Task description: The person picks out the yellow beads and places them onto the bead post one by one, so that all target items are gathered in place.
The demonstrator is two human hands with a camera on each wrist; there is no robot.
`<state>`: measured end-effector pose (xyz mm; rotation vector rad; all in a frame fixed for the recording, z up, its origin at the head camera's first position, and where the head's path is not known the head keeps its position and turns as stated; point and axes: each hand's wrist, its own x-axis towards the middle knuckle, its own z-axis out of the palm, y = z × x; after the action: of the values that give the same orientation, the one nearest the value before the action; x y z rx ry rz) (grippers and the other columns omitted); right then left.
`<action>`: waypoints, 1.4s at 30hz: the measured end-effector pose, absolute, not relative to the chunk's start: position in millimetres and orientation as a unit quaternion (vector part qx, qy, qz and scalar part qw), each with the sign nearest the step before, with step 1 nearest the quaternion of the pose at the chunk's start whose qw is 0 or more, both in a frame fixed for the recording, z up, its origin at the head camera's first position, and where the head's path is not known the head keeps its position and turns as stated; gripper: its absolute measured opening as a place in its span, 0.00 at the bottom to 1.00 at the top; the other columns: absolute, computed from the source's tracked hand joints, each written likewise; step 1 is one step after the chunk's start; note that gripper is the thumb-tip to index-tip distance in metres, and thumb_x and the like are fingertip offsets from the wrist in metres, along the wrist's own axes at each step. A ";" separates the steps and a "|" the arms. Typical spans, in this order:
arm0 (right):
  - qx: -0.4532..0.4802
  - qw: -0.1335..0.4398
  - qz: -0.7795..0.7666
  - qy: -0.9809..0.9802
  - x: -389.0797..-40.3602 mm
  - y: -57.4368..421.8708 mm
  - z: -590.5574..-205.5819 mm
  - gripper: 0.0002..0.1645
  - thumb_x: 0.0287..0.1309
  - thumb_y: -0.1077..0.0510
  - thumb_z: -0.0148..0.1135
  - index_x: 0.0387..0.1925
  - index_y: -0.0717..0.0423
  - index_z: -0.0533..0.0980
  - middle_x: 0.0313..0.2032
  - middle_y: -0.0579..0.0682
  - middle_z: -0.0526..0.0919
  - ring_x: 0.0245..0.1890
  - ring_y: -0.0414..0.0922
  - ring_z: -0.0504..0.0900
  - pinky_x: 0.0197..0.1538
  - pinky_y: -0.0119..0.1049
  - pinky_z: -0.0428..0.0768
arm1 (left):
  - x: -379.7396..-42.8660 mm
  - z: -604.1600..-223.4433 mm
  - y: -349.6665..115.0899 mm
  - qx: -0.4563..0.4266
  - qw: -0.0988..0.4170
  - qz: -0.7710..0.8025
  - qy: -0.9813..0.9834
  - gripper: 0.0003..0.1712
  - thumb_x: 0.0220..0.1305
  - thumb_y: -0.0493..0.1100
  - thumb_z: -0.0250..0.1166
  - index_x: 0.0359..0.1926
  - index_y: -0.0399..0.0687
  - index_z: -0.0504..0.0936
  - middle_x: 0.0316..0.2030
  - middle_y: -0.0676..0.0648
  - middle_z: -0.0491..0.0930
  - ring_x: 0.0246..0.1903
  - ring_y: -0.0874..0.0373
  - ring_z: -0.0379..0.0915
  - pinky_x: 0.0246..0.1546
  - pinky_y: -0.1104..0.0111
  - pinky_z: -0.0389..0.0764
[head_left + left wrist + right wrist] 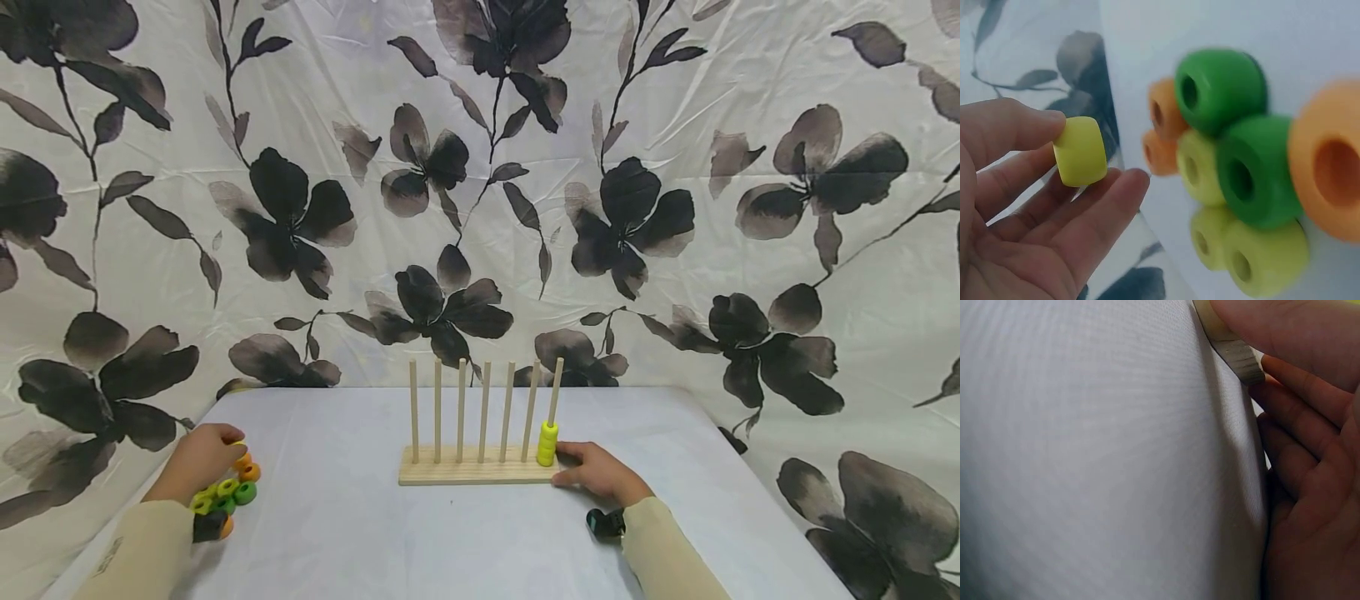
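Observation:
In the left wrist view, my left hand (202,458) pinches a yellow bead (1082,153) between thumb and fingers. Beside it on the table lie loose beads: green beads (1225,87), yellow-green beads (1272,256) and orange beads (1310,119), with holes through them. A wooden peg rack (472,475) with several upright pegs stands at the table's middle. Its rightmost peg carries a stack of yellow beads (548,443). My right hand (600,473) grips the right end of the rack's base, thumb at the front and fingers behind, as the right wrist view shows in part.
A white cloth covers the table (337,517). Behind it hangs a floral curtain (480,208), close to the table's back edge. Dark cameras are strapped to both wrists, the right wrist camera (604,523) hanging low over the table.

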<state>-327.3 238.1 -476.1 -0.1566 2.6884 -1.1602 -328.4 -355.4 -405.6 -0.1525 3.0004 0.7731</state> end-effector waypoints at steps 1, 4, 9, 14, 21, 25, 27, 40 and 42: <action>-0.054 0.105 -0.396 0.911 -327.6 238.2 -476.4 0.44 0.46 0.48 0.75 0.66 0.53 0.70 0.68 0.55 0.69 0.71 0.59 0.61 0.70 0.63 0.57 | -328.8 -403.6 -353.4 -0.045 0.021 0.254 0.966 0.24 0.64 0.40 0.59 0.54 0.22 0.73 0.48 0.26 0.76 0.43 0.38 0.76 0.49 0.44 0.77; -0.055 0.105 -0.400 0.909 -328.3 238.6 -477.4 0.44 0.45 0.49 0.75 0.65 0.53 0.70 0.67 0.55 0.69 0.71 0.59 0.61 0.70 0.63 0.57 | -329.8 -398.8 -347.0 -0.033 0.019 0.262 0.964 0.24 0.63 0.39 0.59 0.55 0.24 0.73 0.49 0.26 0.77 0.42 0.41 0.77 0.48 0.46 0.78; -0.057 0.101 -0.397 0.910 -328.9 239.1 -478.7 0.44 0.45 0.49 0.75 0.65 0.52 0.71 0.67 0.55 0.70 0.71 0.59 0.62 0.70 0.63 0.57 | -332.2 -394.6 -337.5 -0.022 0.012 0.262 0.965 0.24 0.63 0.38 0.60 0.57 0.27 0.74 0.52 0.26 0.76 0.40 0.46 0.77 0.44 0.52 0.81; -0.057 0.098 -0.394 0.912 -329.7 239.8 -479.8 0.44 0.45 0.48 0.75 0.65 0.51 0.71 0.67 0.54 0.70 0.71 0.59 0.62 0.70 0.63 0.57 | -331.1 -389.8 -326.5 -0.006 0.007 0.275 0.961 0.24 0.63 0.39 0.61 0.58 0.28 0.73 0.53 0.27 0.75 0.40 0.48 0.76 0.39 0.58 0.82; -0.062 0.099 -0.397 0.911 -330.0 240.4 -479.9 0.44 0.45 0.46 0.75 0.65 0.52 0.71 0.67 0.55 0.70 0.71 0.60 0.61 0.70 0.63 0.57 | -326.6 -382.2 -310.0 0.015 0.014 0.296 0.955 0.26 0.64 0.42 0.63 0.58 0.31 0.74 0.53 0.29 0.76 0.43 0.45 0.77 0.42 0.57 0.83; -0.064 0.100 -0.396 0.911 -330.7 241.4 -480.8 0.44 0.45 0.46 0.75 0.65 0.51 0.71 0.68 0.55 0.69 0.71 0.60 0.61 0.70 0.63 0.58 | -324.8 -378.8 -299.8 0.030 0.014 0.302 0.953 0.27 0.64 0.44 0.64 0.60 0.32 0.73 0.57 0.29 0.73 0.53 0.37 0.74 0.49 0.50 0.80; -0.064 0.100 -0.397 0.910 -330.8 241.7 -481.0 0.44 0.45 0.46 0.75 0.65 0.51 0.71 0.68 0.55 0.69 0.71 0.60 0.61 0.70 0.63 0.58 | -324.2 -376.3 -294.3 0.031 0.015 0.304 0.952 0.28 0.63 0.43 0.64 0.61 0.33 0.73 0.59 0.29 0.72 0.55 0.35 0.72 0.51 0.48 0.79; -0.063 0.099 -0.392 0.912 -329.1 240.7 -478.5 0.44 0.46 0.46 0.74 0.66 0.52 0.70 0.68 0.55 0.69 0.71 0.60 0.61 0.70 0.63 0.57 | -318.4 -356.9 -269.2 0.070 0.013 0.279 0.958 0.27 0.64 0.39 0.62 0.63 0.36 0.72 0.57 0.30 0.75 0.54 0.36 0.75 0.48 0.48 0.80; -0.062 0.097 -0.390 0.913 -329.1 240.4 -478.6 0.44 0.46 0.46 0.74 0.66 0.52 0.70 0.67 0.55 0.70 0.71 0.59 0.61 0.70 0.63 0.58 | -317.0 -354.2 -266.1 0.081 0.009 0.283 0.956 0.27 0.64 0.40 0.63 0.63 0.36 0.73 0.57 0.30 0.75 0.54 0.36 0.75 0.48 0.49 0.81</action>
<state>-329.1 240.4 -478.6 -0.1849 2.7043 -1.1560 -317.0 -266.1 -354.2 0.2533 2.9853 0.8842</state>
